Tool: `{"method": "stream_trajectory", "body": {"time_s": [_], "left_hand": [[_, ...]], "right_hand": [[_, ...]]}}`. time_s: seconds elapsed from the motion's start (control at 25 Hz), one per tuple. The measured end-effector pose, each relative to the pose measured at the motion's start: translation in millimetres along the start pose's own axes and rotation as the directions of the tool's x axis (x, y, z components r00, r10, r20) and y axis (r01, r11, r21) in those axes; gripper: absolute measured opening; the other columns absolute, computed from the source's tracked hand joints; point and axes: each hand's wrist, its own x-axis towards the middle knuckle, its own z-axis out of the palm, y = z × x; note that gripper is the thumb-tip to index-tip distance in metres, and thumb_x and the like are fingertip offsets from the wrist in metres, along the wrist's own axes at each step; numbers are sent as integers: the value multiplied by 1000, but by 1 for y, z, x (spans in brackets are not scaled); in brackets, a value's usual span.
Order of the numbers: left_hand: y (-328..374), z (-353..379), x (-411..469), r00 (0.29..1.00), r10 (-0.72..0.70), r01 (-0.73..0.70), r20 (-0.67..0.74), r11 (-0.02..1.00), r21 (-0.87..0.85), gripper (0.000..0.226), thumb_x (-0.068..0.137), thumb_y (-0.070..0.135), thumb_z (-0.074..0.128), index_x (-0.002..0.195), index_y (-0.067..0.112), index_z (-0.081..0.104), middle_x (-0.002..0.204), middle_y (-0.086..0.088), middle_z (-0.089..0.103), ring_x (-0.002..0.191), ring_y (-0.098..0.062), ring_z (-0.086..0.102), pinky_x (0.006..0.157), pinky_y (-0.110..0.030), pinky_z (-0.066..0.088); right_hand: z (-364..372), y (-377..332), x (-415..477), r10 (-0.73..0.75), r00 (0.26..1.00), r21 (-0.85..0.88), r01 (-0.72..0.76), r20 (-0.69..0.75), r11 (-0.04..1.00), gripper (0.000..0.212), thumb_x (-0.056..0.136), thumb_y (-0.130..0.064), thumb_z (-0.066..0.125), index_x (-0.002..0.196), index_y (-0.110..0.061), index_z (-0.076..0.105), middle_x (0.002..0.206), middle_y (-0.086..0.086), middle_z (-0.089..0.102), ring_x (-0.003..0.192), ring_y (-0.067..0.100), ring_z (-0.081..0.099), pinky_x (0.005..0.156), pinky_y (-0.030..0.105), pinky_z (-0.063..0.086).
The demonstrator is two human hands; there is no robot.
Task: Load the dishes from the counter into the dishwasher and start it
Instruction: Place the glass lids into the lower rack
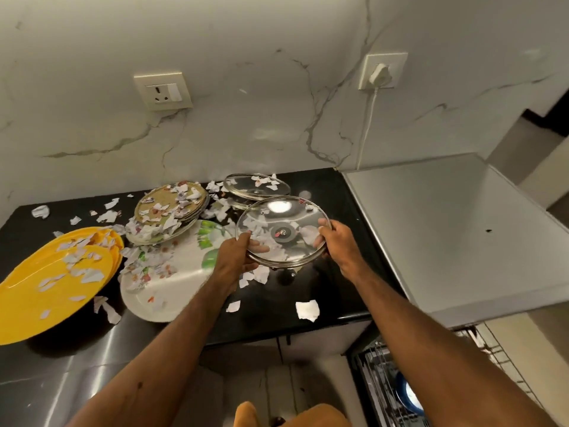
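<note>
Both hands clamp a glass lid [281, 232] by opposite edges of its metal rim, holding it tilted over the black counter [277, 306]. The left hand [238, 257] grips the near-left rim, with its fingers showing through the glass from beneath. The right hand [337, 241] curls over the right rim. Both forearms reach forward from the bottom of the view, the hands apart by the width of the lid.

Just beyond the hands lies a second glass lid [257, 186], its near edge hidden behind the held one. Left of the left hand, close by the wrist, sits a white tray with green print [181, 282]. A stack of round plates [169, 211] overlaps its far edge. Farther left are yellow plates [46, 288], which stick out past the counter's front edge. Torn paper scraps [307, 309] litter the plates, the tray and the counter – a few lie directly below the held lid.

Right of the right hand the counter ends against a grey appliance top [446, 229], flat and bare. Below the right forearm, the open dishwasher rack [378, 380] shows its wires with a blue dish inside. The counter between the two forearms carries only a couple of scraps.
</note>
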Motion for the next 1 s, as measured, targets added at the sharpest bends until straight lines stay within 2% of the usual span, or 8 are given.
{"method": "stream_trajectory", "body": {"time_s": [0.08, 0.16, 0.28, 0.36, 0.52, 0.64, 0.88, 1.0], "left_hand": [[-3, 31, -3, 1000, 0, 0, 18, 1000, 19, 36, 106, 28, 46, 105, -2, 66, 89, -14, 79, 70, -20, 73, 59, -29, 56], [-8, 60, -9, 999, 1, -2, 41, 1000, 17, 37, 106, 24, 45, 108, -6, 66, 87, -17, 79, 75, -25, 74, 63, -33, 59], [-18, 102, -28, 996, 24, -27, 89, 999, 29, 37, 108, 23, 43, 103, -2, 70, 86, -15, 79, 81, -28, 75, 69, -38, 60], [-24, 130, -47, 994, 34, -39, 108, 999, 39, 38, 109, 23, 42, 100, 1, 71, 86, -15, 79, 78, -24, 74, 66, -34, 60], [-47, 191, -82, 989, 49, -61, 141, 995, 77, 32, 108, 27, 45, 107, 3, 67, 88, -13, 79, 67, -14, 72, 65, -32, 56], [-67, 234, -112, 979, 13, -35, 205, 994, 101, 35, 107, 30, 47, 113, 0, 65, 93, -12, 80, 79, -22, 74, 77, -41, 57], [-113, 305, -172, 943, -20, -22, 332, 992, 123, 35, 109, 29, 47, 110, 0, 67, 95, -15, 79, 81, -26, 73, 72, -33, 58], [-135, 326, -188, 926, -80, 23, 370, 987, 158, 35, 109, 30, 48, 116, -1, 64, 97, -14, 79, 83, -27, 75, 78, -39, 61]], "right_hand": [[-28, 13, -8, -2, 998, 19, 3, -65, 1000, 25, 106, -36, 52, 109, -18, 69, 75, 9, 75, 61, 14, 66, 58, 31, 49], [-54, 23, -17, -1, 991, 52, 8, -131, 999, 25, 106, -35, 53, 108, -17, 71, 71, 7, 73, 61, 16, 65, 60, 33, 50], [-98, 35, -37, 8, 983, 77, 6, -183, 997, 28, 108, -36, 52, 103, -16, 72, 72, 6, 73, 64, 17, 66, 63, 32, 53], [-129, 42, -52, 18, 978, 94, 2, -210, 996, 27, 108, -35, 53, 103, -16, 72, 72, 5, 72, 63, 14, 66, 63, 29, 52], [-196, 61, -84, 61, 960, 187, -9, -273, 982, 17, 106, -25, 56, 113, -21, 71, 71, 5, 69, 60, 13, 63, 54, 24, 49], [-249, 81, -111, 87, 943, 217, -16, -320, 976, 20, 104, -25, 58, 119, -22, 71, 72, 7, 71, 61, 13, 61, 52, 26, 47], [-328, 124, -165, 154, 908, 332, -17, -390, 943, 23, 105, -20, 59, 123, -25, 71, 67, 2, 67, 62, 10, 62, 61, 25, 52], [-351, 143, -194, 165, 898, 325, -26, -409, 945, 22, 106, -23, 57, 124, -24, 70, 69, -1, 65, 60, 6, 60, 63, 24, 50]]}}
